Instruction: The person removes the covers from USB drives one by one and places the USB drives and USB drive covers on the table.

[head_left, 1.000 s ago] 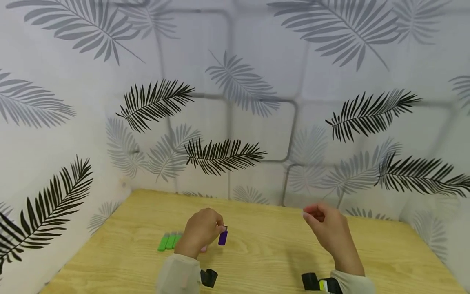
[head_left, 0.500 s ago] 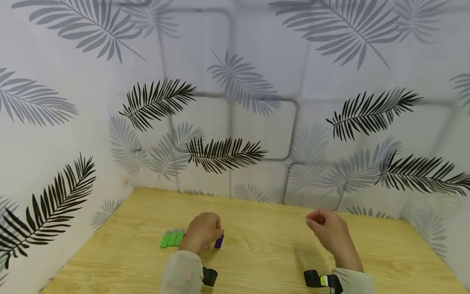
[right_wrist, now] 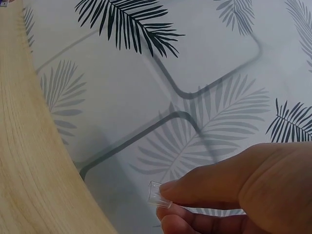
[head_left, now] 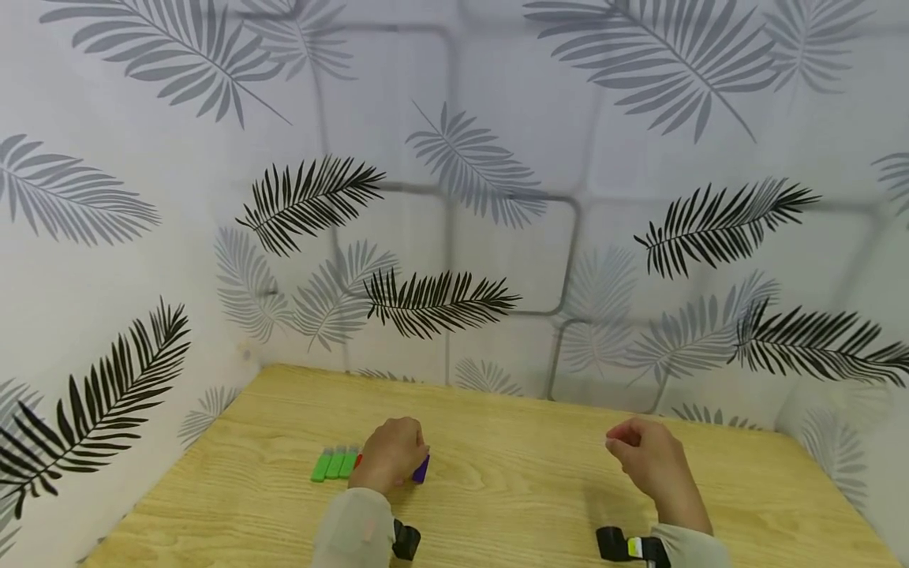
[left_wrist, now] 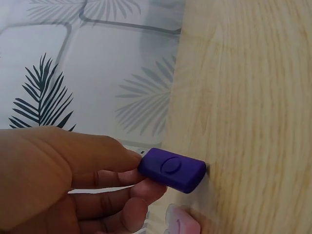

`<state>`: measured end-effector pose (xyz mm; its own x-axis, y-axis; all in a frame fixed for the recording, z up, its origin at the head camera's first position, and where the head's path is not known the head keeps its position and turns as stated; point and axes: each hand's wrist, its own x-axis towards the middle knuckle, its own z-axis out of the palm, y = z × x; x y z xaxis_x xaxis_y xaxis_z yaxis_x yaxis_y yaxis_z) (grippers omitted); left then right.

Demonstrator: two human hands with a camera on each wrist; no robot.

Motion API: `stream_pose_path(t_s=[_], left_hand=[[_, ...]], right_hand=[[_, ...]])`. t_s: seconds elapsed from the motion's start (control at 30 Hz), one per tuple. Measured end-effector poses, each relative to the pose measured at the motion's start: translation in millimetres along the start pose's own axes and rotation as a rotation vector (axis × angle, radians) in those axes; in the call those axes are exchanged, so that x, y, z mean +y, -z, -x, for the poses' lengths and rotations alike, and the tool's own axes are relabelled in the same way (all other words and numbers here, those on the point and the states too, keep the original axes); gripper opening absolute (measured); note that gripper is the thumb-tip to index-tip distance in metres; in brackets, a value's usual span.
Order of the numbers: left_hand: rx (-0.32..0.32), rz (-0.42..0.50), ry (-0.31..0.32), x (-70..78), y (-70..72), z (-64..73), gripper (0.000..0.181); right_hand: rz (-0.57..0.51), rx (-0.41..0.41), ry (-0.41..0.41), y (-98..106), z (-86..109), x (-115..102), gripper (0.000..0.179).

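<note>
Having been shifted leftward and lower, nearer the pink stick (left_wrist: 183,222) beneath the left hand (head_left: 392,451), the purple flash drive (left_wrist: 173,169) is pinched at its plug end by that hand; placing is judged under way, though contact with the worktop (head_left: 497,497) cannot be told. Well apart, a clear cap (right_wrist: 157,195) is pinched by the right hand (head_left: 655,465).

From the person's head we look forward and down, from some way back, across a table (head_left: 511,505) to a leaf-print backdrop (head_left: 511,63), the left hand (head_left: 389,456) and right hand (head_left: 653,464) low in view. From the left wrist we look closely at a purple stick (left_wrist: 174,169), also in the head view; from the right wrist, closely at a clear cap (right_wrist: 157,196).
</note>
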<state>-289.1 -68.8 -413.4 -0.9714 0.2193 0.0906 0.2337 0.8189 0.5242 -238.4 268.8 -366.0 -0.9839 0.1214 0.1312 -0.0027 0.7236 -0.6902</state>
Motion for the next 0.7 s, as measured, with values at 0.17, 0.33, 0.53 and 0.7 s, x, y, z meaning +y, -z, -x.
stream_pose_path(t_s=[0.17,0.33,0.53,0.7], left_hand=[[0.001,0.025,0.028,-3.6,-4.0,-3.4,0.024],[0.003,0.020,0.041,-3.2,-5.9,-5.0,0.039],[0.020,-0.031,0.047,0.1,-6.6,-4.1,0.020],[0.035,-0.088,0.051,1.1,-9.1,-3.4,0.012]], right_hand=[[0.005,-0.019,-0.020,-1.2,-0.2,2.5,0.017],[0.006,-0.018,-0.034,-3.7,-1.0,5.2,0.016],[-0.007,-0.023,-0.114,-4.9,-3.0,15.6,0.018],[0.000,-0.010,-0.183,-6.1,-4.1,31.7,0.020]])
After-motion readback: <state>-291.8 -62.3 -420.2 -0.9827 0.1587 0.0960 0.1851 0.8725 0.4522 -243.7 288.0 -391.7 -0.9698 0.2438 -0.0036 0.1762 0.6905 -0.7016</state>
